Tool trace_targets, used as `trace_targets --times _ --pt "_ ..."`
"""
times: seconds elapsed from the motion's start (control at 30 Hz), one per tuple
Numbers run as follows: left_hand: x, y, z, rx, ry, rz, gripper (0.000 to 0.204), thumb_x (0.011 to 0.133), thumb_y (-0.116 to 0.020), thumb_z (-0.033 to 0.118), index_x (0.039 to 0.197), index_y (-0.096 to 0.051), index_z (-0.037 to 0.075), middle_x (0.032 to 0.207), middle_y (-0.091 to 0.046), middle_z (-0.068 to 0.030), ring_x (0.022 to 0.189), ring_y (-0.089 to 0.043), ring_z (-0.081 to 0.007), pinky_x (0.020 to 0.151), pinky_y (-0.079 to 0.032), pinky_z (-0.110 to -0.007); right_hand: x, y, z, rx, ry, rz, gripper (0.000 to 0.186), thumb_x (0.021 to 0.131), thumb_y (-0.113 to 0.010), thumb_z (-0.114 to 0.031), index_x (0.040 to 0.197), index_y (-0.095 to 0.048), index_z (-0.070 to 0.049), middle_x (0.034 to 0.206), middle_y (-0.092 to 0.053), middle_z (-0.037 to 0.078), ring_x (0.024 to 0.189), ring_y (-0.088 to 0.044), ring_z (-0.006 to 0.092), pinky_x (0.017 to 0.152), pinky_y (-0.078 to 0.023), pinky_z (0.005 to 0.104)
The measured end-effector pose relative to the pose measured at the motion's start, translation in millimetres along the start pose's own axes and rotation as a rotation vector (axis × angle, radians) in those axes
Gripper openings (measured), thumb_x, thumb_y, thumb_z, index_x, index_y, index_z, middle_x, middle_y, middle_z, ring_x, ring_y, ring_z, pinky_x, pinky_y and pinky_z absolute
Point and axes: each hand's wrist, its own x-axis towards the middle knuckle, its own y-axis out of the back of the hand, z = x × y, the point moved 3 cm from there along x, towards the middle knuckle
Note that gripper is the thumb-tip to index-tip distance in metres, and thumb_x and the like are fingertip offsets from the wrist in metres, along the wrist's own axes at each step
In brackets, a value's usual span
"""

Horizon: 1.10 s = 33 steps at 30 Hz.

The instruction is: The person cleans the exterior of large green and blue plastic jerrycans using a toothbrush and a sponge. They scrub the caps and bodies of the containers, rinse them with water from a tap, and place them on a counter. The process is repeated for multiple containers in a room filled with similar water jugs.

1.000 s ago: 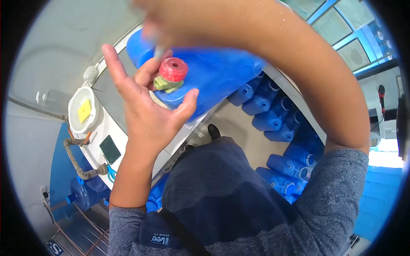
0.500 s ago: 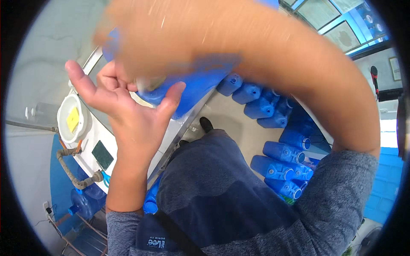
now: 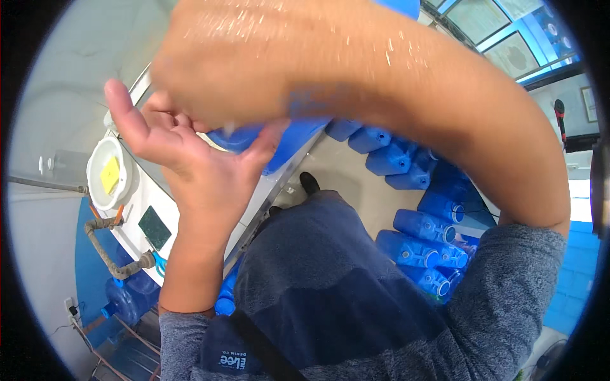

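Two bare hands are up over a big blue water jug (image 3: pixel 289 136) that lies on a white machine (image 3: pixel 159 203). The left hand (image 3: pixel 190 155) is spread wide, palm up, with its fingers apart, and it cups the end of the jug from below. The right hand (image 3: pixel 254 70) is blurry and very close, wet with little drops, and it covers the top of the jug. I cannot tell if it is gripping anything. Beside the left hand sits a round white tub with a yellow tag (image 3: pixel 111 173). Many more blue jugs (image 3: pixel 419 244) lie piled on the floor to the right.
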Motion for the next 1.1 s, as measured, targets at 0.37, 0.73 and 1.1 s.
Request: trace_targets --times 0.37,0.73,1.1 --pt "9 -6 -8 -0.166 0.061 0.009 0.106 0.081 -0.077 0.006 0.150 0.002 -0.003 0.112 -0.061 -0.0164 0.096 -0.064 -0.0177 0.084 -0.048 -0.027 -5 -8 3 -0.098 -0.277 0.161 0.020 0.079 -0.067 -0.029 0.074 -0.076 -0.012 0.069 -0.072 0.007 0.067 -0.069 0.0236 0.084 -0.052 0.0439" --pt "7 1 -5 -0.054 0.044 -0.032 0.109 0.084 -0.077 0.015 0.151 0.005 -0.006 0.135 -0.054 -0.0247 0.117 -0.061 -0.0277 0.101 -0.045 -0.037 1 -25 23 0.025 -0.081 0.294 0.015 0.075 -0.070 -0.024 0.075 -0.076 -0.011 0.075 -0.073 0.010 0.072 -0.072 0.0263 0.071 -0.054 0.0441" --pt "9 3 -13 0.040 0.035 0.058 0.132 0.069 -0.093 0.016 0.151 0.009 -0.001 0.124 -0.051 -0.0177 0.108 -0.062 -0.0245 0.093 -0.051 -0.033 -10 -35 3 -0.199 0.077 0.510 0.015 0.075 -0.072 -0.025 0.076 -0.073 -0.010 0.071 -0.071 0.009 0.067 -0.069 0.0243 0.075 -0.052 0.0409"
